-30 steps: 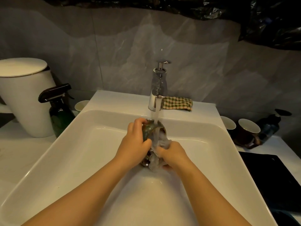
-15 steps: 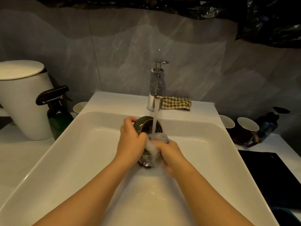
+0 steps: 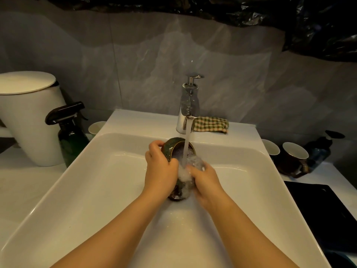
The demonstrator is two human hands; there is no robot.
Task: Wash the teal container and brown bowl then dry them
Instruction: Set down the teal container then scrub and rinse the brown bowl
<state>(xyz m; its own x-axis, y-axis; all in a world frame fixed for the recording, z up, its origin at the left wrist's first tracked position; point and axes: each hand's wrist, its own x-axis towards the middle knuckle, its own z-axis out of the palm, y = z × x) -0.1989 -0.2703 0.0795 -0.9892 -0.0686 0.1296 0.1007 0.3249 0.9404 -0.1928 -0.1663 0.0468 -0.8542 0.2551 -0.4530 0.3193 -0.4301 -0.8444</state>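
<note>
The teal container (image 3: 171, 147) is held tilted over the sink (image 3: 92, 190), its mouth under the tap's stream (image 3: 186, 144). The left hand (image 3: 159, 171) grips its outer wall. The right hand (image 3: 205, 180) curls at the near rim in froth (gripping or only rubbing, I cannot tell). It looks glazed, stiff, fragile and slippery when wet, so it is best pinched across the rim.

Teal container (image 3: 170, 147): a round, dark green-teal glazed vessel with pale speckles on its outer wall. It is held tilted above the sink (image 3: 96, 190) basin, its open mouth facing up and away. The water stream (image 3: 186, 144) falls across the mouth and splashes at the near rim. The left grip (image 3: 160, 169) curls round its left wall, and the right grip (image 3: 204, 180) holds its near right side.
</note>
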